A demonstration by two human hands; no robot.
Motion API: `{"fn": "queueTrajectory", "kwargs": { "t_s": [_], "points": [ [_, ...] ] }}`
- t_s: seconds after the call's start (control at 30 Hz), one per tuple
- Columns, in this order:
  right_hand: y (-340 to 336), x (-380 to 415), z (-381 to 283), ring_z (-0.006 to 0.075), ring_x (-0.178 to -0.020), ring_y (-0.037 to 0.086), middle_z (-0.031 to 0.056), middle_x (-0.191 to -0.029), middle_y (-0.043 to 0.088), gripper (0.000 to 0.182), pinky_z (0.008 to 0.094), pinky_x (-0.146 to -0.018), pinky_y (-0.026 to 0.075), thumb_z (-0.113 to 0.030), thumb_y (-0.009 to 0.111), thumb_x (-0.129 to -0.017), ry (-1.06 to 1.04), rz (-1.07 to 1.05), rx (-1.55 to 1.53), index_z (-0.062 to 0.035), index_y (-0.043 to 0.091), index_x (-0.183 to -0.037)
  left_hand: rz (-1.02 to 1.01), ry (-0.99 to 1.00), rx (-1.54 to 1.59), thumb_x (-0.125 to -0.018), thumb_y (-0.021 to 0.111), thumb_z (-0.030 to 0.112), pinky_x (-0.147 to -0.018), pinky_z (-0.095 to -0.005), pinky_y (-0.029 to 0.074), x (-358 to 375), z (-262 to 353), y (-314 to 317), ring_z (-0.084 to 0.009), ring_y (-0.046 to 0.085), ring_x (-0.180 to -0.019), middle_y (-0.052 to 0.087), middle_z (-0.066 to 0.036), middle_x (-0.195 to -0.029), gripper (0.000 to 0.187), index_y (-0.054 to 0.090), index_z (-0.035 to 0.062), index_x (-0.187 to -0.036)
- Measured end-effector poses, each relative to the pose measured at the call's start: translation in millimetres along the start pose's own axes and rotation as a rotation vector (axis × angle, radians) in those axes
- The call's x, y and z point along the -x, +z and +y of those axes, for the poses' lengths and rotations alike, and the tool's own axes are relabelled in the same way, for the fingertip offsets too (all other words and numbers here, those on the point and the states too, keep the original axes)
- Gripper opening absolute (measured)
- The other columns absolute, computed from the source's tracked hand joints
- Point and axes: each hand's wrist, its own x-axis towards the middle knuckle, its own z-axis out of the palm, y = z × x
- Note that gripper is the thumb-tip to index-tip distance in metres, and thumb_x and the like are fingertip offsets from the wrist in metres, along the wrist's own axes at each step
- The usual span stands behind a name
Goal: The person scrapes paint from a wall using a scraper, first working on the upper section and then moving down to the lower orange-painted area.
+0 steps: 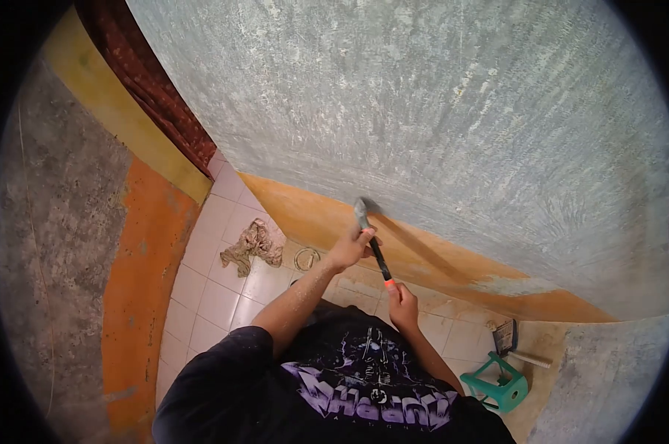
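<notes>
Both my hands hold a long scraper (375, 248) with a black handle and an orange end. My left hand (351, 248) grips the handle close to the metal head (362, 212). My right hand (402, 303) is closed on the orange end, near my chest. The head is pressed against the wall (438, 111), right where the grey scraped surface meets a band of orange paint (423, 255). My black printed T-shirt (349, 385) fills the lower part of the view.
A crumpled rag (254, 248) and a small coiled ring (306, 259) lie on the pale tiled floor (208, 296). A green plastic stool (497, 385) stands lower right, with a brush (506, 337) beside it. A dark red curtain (156, 89) hangs at the corner, upper left.
</notes>
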Motion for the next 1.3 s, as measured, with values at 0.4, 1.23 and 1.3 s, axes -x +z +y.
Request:
{"fn": "queueTrajectory", "kwargs": {
  "t_s": [0.4, 1.23, 1.3],
  "points": [
    [19, 1, -10, 0.0106, -0.055, 0.044, 0.0032, -0.059, 0.048, 0.036, 0.0305, -0.052, 0.037, -0.033, 0.057, -0.099, -0.013, 0.027, 0.033, 0.0006, 0.061, -0.087, -0.109, -0.052, -0.007, -0.104, 0.048, 0.039, -0.080, -0.0318, 0.056, 3, 10, -31, -0.0208, 0.070, -0.088, 0.066, -0.012, -0.114, 0.049, 0.045, 0.0000, -0.134],
    [163, -34, -102, 0.0227, -0.053, 0.053, 0.0112, -0.059, 0.054, 0.037, 0.0371, -0.053, 0.041, -0.036, 0.058, -0.097, -0.046, -0.022, 0.090, -0.0016, 0.064, -0.088, -0.051, -0.125, 0.048, -0.103, 0.050, 0.038, -0.080, -0.0340, 0.059, 21, 40, -207, -0.0267, 0.072, -0.090, 0.062, -0.015, -0.120, 0.058, 0.036, -0.0027, -0.142],
    [178, -36, -104, 0.0263, -0.052, 0.056, 0.0132, -0.058, 0.055, 0.037, 0.0392, -0.053, 0.041, -0.038, 0.058, -0.097, -0.066, -0.013, 0.105, -0.0024, 0.065, -0.089, -0.055, -0.121, 0.053, -0.103, 0.051, 0.037, -0.081, -0.0348, 0.059, 24, 42, -221, -0.0277, 0.071, -0.090, 0.060, -0.016, -0.121, 0.057, 0.037, -0.0034, -0.140]
  ]
}}
